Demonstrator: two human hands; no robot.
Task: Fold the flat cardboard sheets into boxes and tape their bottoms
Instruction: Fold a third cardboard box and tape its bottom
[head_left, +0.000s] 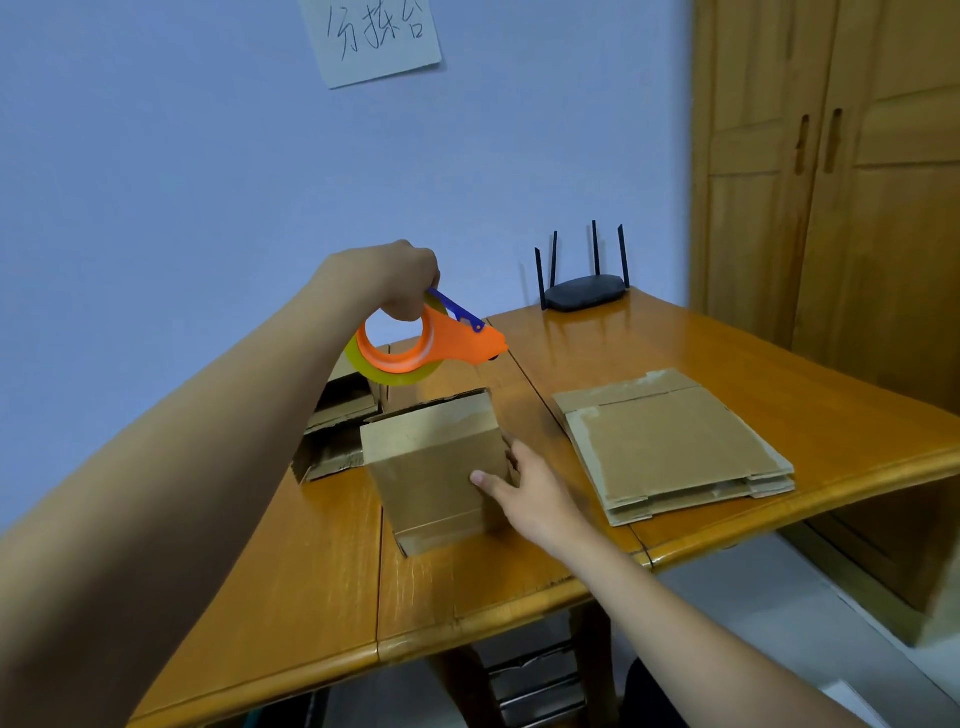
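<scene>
Wooden surface (675, 343) has a stack of flat sheets (675, 447) on the right and 1 folded box (431, 467) in the middle, right hand (524, 493) clamped on its side. Left hand (400, 280) grips the tape dispenser (426, 348) above it, so taping looks next: lower it onto the seam.

Your left hand (397, 280) curls over the top of the orange plastic tape dispenser (431, 340), so its fingertips are hidden from you. The folded brown cardboard box (434, 467) covers your right hand's (524, 493) fingers; only the thumb shows. Your left forearm masks part of the opened cardboard boxes (337, 431) behind. The grey paper wall note (371, 39) is cut by the top edge.
</scene>
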